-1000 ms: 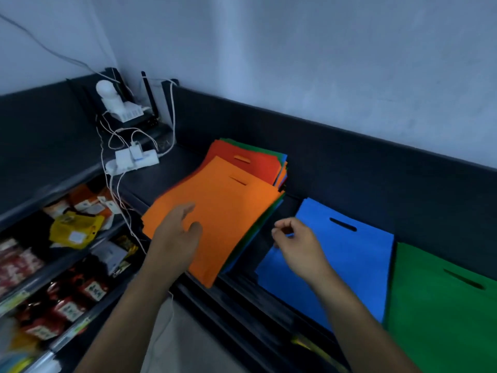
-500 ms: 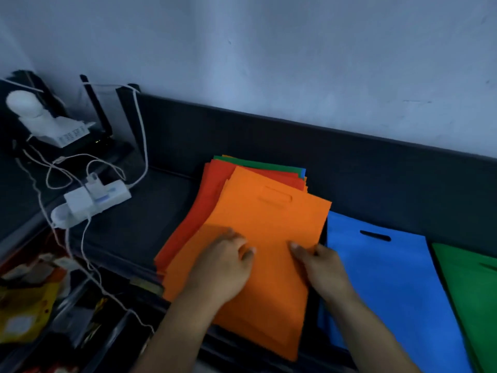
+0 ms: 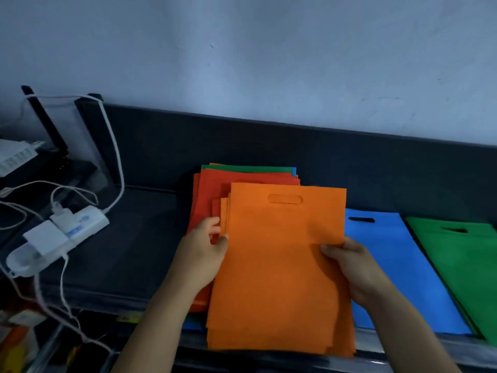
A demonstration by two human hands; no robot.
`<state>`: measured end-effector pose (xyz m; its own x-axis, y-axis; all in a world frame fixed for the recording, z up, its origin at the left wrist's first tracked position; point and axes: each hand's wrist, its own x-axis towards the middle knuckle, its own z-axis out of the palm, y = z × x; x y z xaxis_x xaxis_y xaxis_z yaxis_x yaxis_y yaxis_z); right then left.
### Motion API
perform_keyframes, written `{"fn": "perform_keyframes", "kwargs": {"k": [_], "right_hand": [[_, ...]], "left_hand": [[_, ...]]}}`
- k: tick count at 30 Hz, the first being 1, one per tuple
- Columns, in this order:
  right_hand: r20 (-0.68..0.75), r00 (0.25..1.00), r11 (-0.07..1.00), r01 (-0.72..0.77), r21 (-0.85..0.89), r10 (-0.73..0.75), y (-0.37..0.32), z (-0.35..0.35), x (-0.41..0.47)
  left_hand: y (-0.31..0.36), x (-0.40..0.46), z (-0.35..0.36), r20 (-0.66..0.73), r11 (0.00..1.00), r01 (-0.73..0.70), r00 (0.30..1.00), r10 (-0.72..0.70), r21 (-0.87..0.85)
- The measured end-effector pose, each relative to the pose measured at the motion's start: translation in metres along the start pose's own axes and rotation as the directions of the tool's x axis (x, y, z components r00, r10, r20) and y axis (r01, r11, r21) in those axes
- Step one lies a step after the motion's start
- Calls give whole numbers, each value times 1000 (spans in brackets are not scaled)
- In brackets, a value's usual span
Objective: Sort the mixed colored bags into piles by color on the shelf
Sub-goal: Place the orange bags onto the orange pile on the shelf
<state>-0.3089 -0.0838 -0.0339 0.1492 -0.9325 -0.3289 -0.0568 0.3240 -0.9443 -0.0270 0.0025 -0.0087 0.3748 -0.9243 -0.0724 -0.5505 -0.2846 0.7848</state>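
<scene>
Several orange bags (image 3: 274, 265) lie stacked on top of the mixed pile (image 3: 215, 181), which shows red, green and blue edges behind and below them. My left hand (image 3: 201, 254) pinches the left edges of the orange bags, thumb on top. My right hand (image 3: 352, 262) grips their right edge, thumb on top and fingers underneath. A blue bag pile (image 3: 398, 270) lies flat to the right of them, and a green bag pile (image 3: 462, 267) lies further right. All rest on the dark shelf (image 3: 139, 238).
At the left of the shelf lies a white power strip (image 3: 59, 238) with plugs and white cables (image 3: 113, 146), behind it a black device (image 3: 51, 130). Lower shelves with packaged goods (image 3: 18, 337) sit at the bottom left. A dark back rail (image 3: 269, 146) runs along the wall.
The view has swung right and closer. Both hands moved from lying on top of the orange bags to holding their left and right edges, and the bags are squared up and shifted right.
</scene>
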Motion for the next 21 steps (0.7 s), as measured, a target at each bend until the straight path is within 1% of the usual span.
{"fn": "perform_keyframes", "kwargs": {"k": [4, 7, 9, 12, 14, 16, 17, 18, 20, 21], "right_hand": [[-109, 993, 998, -36, 48, 41, 4, 16, 10], [-171, 985, 993, -8, 115, 27, 1, 27, 12], [-209, 978, 995, 5, 96, 16, 1, 30, 11], [-280, 960, 1000, 9, -4, -9, 4, 26, 8], [-327, 945, 1000, 5, -16, -10, 7, 18, 5], [-343, 939, 1000, 5, 9, -1, 7, 10, 0], [-331, 944, 999, 1, 36, 11, 6, 7, -2], [-307, 951, 998, -6, 69, 27, 5, 4, -5], [-246, 967, 990, -30, 141, 65, 2, 0, -8], [-209, 975, 984, -42, 171, 78, 2, -2, -9]], "left_hand": [[-3, 12, -6, 43, 999, 5, 999, -7, 39], [-4, 23, -8, 44, 995, -27, 999, 23, 95], [-6, 30, -9, 45, 989, -35, 999, 28, 145], [-16, 37, -7, 137, 955, -40, 991, -1, 295], [-18, 37, -4, 202, 908, -55, 979, -34, 415], [-17, 36, -2, 182, 886, -79, 983, -6, 457], [-15, 36, 0, 147, 895, -91, 989, 30, 437], [-12, 36, 1, 102, 920, -94, 993, 59, 381], [-5, 37, 0, 41, 986, -70, 997, 65, 151], [-2, 37, -1, 39, 999, -48, 998, 47, 19]]}}
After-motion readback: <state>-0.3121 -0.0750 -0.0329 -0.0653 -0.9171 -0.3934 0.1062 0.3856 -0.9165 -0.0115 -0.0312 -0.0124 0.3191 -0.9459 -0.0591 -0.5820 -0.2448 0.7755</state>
